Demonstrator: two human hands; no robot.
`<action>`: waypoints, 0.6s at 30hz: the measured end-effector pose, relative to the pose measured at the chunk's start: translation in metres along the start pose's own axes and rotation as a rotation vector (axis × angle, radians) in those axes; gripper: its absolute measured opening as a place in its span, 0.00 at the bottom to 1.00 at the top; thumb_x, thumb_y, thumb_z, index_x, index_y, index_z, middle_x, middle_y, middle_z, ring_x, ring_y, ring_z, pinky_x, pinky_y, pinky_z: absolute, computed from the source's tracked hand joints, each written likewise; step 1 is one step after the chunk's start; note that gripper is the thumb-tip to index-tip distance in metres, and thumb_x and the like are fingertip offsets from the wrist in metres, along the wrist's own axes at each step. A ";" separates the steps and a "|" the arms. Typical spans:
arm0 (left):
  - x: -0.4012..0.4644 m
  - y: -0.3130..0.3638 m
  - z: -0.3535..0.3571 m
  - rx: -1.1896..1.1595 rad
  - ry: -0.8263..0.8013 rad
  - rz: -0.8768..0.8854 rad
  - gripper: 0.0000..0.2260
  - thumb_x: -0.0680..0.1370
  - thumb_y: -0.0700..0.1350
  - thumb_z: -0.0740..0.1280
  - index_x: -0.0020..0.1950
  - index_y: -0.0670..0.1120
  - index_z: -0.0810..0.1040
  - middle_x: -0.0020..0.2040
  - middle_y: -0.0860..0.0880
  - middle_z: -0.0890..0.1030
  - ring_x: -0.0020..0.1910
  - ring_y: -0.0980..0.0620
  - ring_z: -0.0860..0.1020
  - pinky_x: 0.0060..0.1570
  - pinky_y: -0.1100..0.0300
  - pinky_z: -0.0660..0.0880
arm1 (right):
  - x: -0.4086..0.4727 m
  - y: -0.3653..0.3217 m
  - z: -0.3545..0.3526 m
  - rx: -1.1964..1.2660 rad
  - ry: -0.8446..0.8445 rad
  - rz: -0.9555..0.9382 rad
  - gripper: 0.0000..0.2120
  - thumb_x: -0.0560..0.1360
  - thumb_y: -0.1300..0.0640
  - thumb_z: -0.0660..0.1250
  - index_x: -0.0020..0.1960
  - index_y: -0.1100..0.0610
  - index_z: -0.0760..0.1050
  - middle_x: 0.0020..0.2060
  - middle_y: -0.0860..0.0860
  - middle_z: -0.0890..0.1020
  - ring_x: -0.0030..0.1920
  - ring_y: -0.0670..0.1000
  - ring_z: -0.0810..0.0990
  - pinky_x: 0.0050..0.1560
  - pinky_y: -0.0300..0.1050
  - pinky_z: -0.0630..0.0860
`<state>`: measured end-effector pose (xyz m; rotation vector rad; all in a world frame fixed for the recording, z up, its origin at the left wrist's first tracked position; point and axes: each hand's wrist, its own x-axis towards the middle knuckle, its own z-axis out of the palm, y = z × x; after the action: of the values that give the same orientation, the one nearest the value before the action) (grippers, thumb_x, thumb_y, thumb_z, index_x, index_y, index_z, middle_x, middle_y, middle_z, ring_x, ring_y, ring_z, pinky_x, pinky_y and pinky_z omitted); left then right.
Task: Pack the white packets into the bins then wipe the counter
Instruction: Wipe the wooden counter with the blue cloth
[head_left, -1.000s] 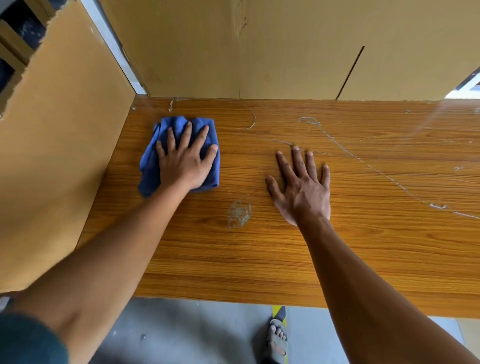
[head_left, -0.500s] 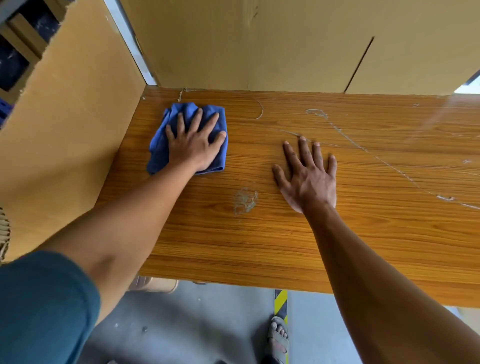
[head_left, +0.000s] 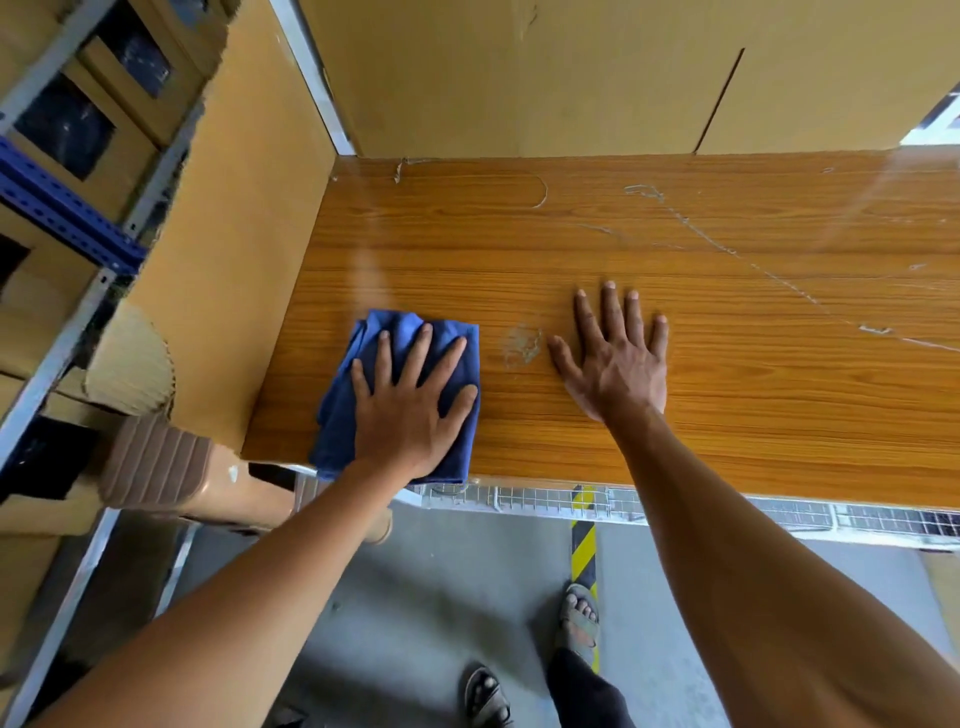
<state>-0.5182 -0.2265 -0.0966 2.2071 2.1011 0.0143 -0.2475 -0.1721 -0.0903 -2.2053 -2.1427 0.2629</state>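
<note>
Cloth (head_left: 400, 338) at desk (head_left: 727, 415) near-left edge, pinned flat under left hand (head_left: 410, 410), fingers spread for even wiping pressure. Right hand (head_left: 615, 361) flat, empty, bracing beside smudge (head_left: 521, 345). No packets visible.

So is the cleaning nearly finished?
Packing looks done: no white packets or bins show on the counter. Wiping is under way: the left hand presses a blue cloth flat at the near edge, the right hand resting alongside. Left: the pale smudge between the hands and the whitish streaks farther back.
</note>
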 end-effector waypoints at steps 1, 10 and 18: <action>0.009 0.001 -0.001 0.003 0.004 -0.011 0.30 0.83 0.72 0.45 0.84 0.66 0.54 0.87 0.56 0.51 0.85 0.37 0.49 0.77 0.26 0.51 | -0.001 -0.002 0.001 0.004 0.005 0.008 0.37 0.81 0.27 0.36 0.86 0.42 0.39 0.85 0.49 0.40 0.85 0.56 0.40 0.82 0.67 0.42; 0.147 0.007 -0.020 -0.078 -0.079 -0.040 0.31 0.81 0.75 0.42 0.84 0.70 0.46 0.87 0.58 0.45 0.85 0.40 0.42 0.78 0.28 0.42 | 0.006 -0.004 0.007 0.002 0.048 0.034 0.35 0.82 0.27 0.37 0.85 0.39 0.40 0.86 0.47 0.41 0.85 0.55 0.40 0.82 0.67 0.43; 0.004 0.009 -0.001 -0.051 -0.004 0.001 0.30 0.84 0.71 0.46 0.85 0.65 0.54 0.87 0.54 0.51 0.85 0.38 0.49 0.79 0.29 0.49 | 0.002 -0.006 -0.003 0.003 0.017 0.034 0.36 0.81 0.26 0.34 0.85 0.39 0.39 0.85 0.47 0.40 0.85 0.56 0.40 0.82 0.67 0.43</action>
<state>-0.5087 -0.2225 -0.0950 2.1785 2.0735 0.0630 -0.2525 -0.1693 -0.0871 -2.2364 -2.0962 0.2474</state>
